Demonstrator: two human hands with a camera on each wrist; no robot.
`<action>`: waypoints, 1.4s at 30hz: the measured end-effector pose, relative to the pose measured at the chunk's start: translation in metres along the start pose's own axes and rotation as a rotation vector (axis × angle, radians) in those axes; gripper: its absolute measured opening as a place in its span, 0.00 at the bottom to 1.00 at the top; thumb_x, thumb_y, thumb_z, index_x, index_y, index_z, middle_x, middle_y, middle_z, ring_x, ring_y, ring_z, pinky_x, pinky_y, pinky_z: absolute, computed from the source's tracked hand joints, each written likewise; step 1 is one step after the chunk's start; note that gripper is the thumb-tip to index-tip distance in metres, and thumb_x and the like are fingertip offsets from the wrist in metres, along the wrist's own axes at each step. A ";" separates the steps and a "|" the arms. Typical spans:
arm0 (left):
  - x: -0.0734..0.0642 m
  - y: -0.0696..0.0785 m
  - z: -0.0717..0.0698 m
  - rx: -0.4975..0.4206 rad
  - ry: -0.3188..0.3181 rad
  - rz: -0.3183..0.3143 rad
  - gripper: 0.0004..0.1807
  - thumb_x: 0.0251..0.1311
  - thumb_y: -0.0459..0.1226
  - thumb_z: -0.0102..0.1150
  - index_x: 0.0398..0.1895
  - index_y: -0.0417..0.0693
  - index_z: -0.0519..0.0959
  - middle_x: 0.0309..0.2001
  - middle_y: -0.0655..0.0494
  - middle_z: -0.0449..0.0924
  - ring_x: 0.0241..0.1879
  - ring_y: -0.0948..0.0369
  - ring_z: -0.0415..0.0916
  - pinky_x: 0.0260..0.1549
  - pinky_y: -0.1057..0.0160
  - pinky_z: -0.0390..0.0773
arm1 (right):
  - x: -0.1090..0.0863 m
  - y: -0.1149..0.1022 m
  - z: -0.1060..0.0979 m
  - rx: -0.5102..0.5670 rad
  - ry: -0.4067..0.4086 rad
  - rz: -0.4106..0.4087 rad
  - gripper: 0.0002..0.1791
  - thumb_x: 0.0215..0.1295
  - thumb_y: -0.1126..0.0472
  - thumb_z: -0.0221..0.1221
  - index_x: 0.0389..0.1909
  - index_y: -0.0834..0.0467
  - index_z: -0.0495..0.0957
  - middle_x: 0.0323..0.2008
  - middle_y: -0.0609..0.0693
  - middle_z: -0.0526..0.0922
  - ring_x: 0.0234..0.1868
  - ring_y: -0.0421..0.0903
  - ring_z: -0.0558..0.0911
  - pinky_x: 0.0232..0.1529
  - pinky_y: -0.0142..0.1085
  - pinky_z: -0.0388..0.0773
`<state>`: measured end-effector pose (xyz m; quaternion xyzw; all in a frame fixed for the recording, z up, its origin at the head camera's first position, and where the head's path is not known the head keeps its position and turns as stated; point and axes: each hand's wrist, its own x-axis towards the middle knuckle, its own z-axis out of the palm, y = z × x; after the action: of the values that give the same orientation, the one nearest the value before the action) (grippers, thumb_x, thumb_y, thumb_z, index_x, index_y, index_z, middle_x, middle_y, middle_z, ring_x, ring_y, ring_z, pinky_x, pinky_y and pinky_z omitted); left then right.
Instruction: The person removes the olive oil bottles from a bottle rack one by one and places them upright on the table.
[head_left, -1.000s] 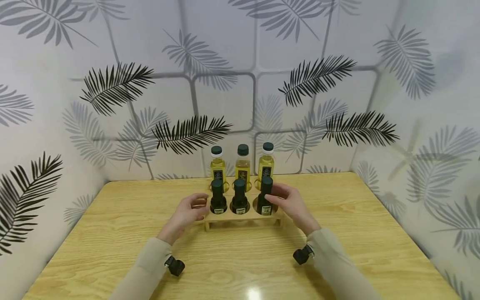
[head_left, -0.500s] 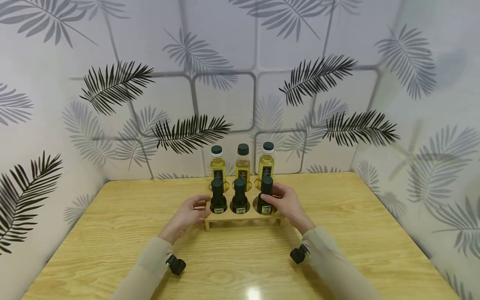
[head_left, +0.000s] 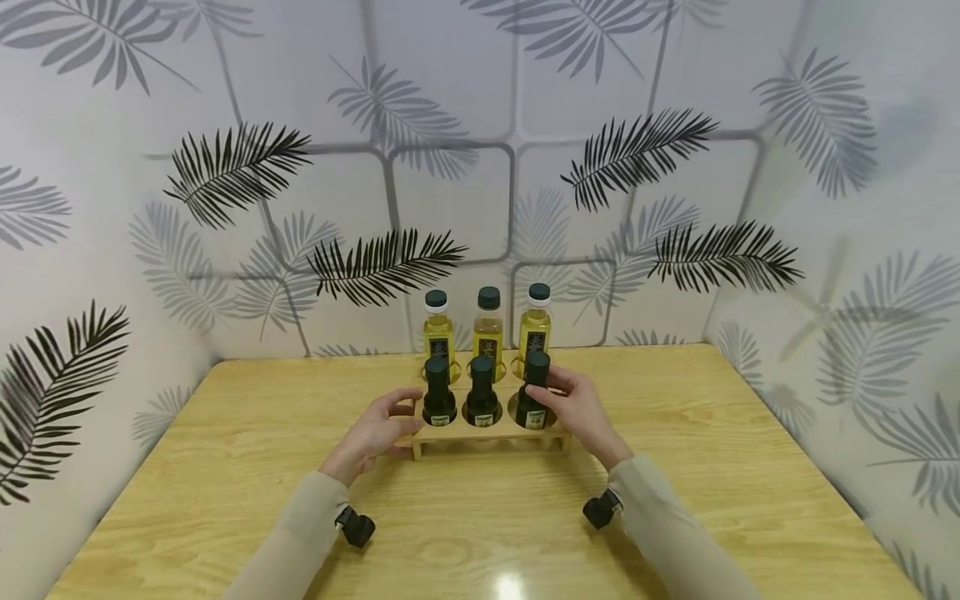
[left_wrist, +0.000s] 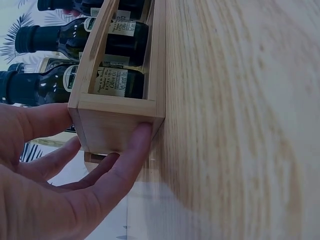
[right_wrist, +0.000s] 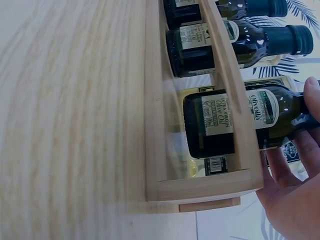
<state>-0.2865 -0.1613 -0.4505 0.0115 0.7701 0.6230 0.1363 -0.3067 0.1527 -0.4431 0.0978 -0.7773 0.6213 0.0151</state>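
A light wooden two-tier rack [head_left: 480, 434] holds olive oil bottles in round holes. My right hand [head_left: 583, 415] pinches the neck of the dark olive oil bottle [right_wrist: 215, 120] at the front right, thumb on the near side. In the right wrist view its base sits a little above the rack's floor, higher than the base of the neighbouring dark bottle [right_wrist: 192, 50]. My left hand [head_left: 375, 433] touches the rack's left end panel [left_wrist: 112, 122] with thumb and fingertips, fingers spread. Beside it stands the front left dark bottle [head_left: 438, 396].
Several yellow oil bottles with green caps, such as the middle one [head_left: 487, 333], stand in the rear row against the leaf-patterned wall [head_left: 450, 200]. The rack rests near the back of the wooden table [head_left: 465, 508]. Black wrist cameras [head_left: 356, 527] sit on both sleeves.
My right hand has shifted slightly left, its thumb settling onto the bottle's neck. The front right bottle has risen very slightly. My left fingers have moved in slightly at the rack's end.
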 end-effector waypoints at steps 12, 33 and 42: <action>0.000 0.000 -0.002 0.003 -0.012 0.003 0.29 0.68 0.30 0.54 0.71 0.54 0.65 0.69 0.35 0.60 0.65 0.39 0.66 0.41 0.45 0.85 | 0.002 -0.024 -0.015 -0.004 0.060 -0.012 0.27 0.66 0.54 0.64 0.65 0.56 0.74 0.58 0.60 0.79 0.61 0.54 0.77 0.61 0.49 0.77; -0.001 -0.001 -0.004 -0.010 -0.011 -0.008 0.29 0.68 0.30 0.54 0.71 0.56 0.65 0.68 0.36 0.61 0.64 0.40 0.66 0.41 0.46 0.85 | 0.011 -0.042 -0.047 -0.026 0.090 -0.047 0.24 0.67 0.53 0.63 0.61 0.58 0.78 0.59 0.61 0.78 0.63 0.53 0.73 0.67 0.53 0.68; -0.002 -0.001 -0.003 -0.008 -0.015 -0.004 0.29 0.68 0.31 0.55 0.71 0.56 0.65 0.67 0.36 0.62 0.64 0.41 0.67 0.40 0.47 0.86 | 0.016 -0.039 -0.062 -0.061 0.112 -0.046 0.26 0.67 0.52 0.62 0.63 0.59 0.76 0.59 0.61 0.78 0.62 0.53 0.74 0.68 0.53 0.68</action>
<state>-0.2849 -0.1649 -0.4503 0.0141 0.7665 0.6259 0.1431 -0.3223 0.2029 -0.3892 0.0802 -0.7914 0.6012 0.0760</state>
